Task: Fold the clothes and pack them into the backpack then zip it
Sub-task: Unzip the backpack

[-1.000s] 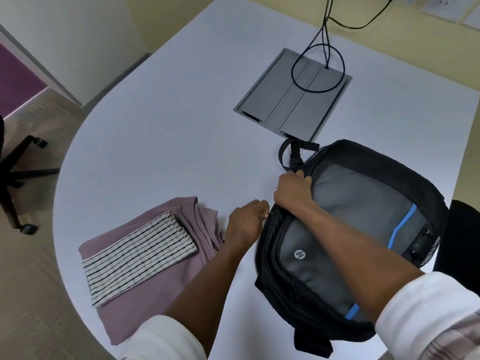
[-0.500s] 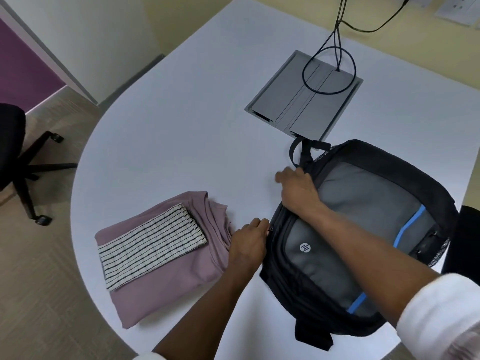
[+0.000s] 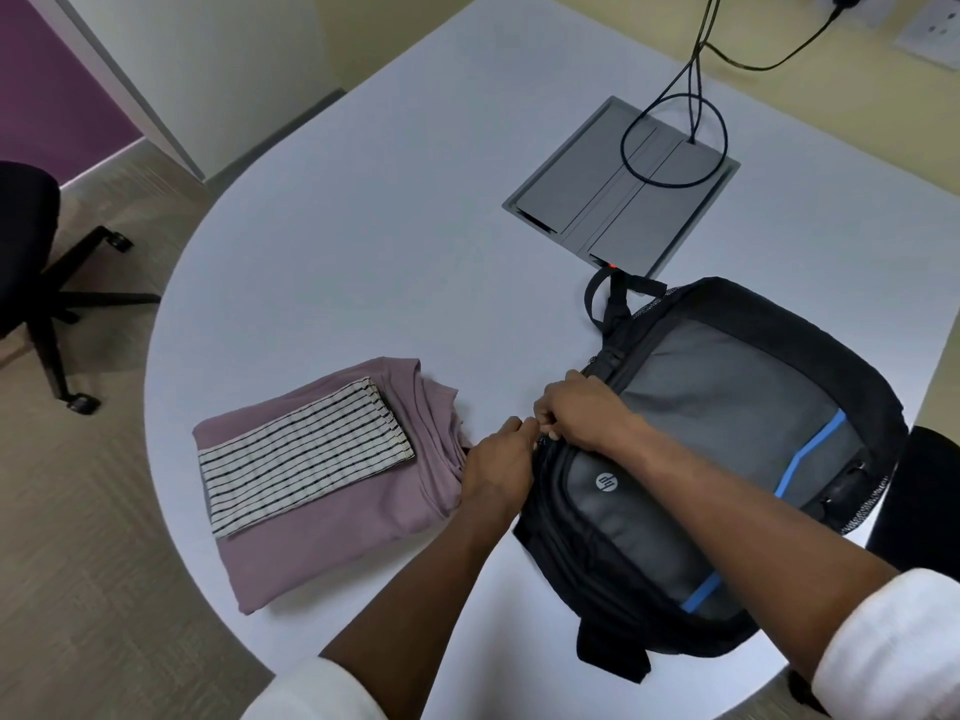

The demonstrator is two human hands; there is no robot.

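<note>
A black and grey backpack (image 3: 727, 407) with blue stripes lies flat on the right side of the white table (image 3: 363, 252). My left hand (image 3: 496, 462) grips the backpack's left edge with curled fingers. My right hand (image 3: 582, 407) sits just above it, its fingers curled on the same edge near the zipper line. The fingertips of both hands nearly touch. Left of the backpack lies a folded mauve garment (image 3: 337, 543), and a folded black-and-white striped cloth (image 3: 306, 454) rests on top of it. The garment's right side touches my left hand.
A grey cable hatch (image 3: 618, 194) is set into the table behind the backpack, with black cables (image 3: 675, 122) looping over it to wall sockets. A black office chair (image 3: 31, 252) stands on the floor at the left. Another dark seat (image 3: 930, 501) is at the right table edge.
My right hand has slid down the backpack's edge from near the top handle to meet my left hand. My left hand has stayed at the backpack's left edge.
</note>
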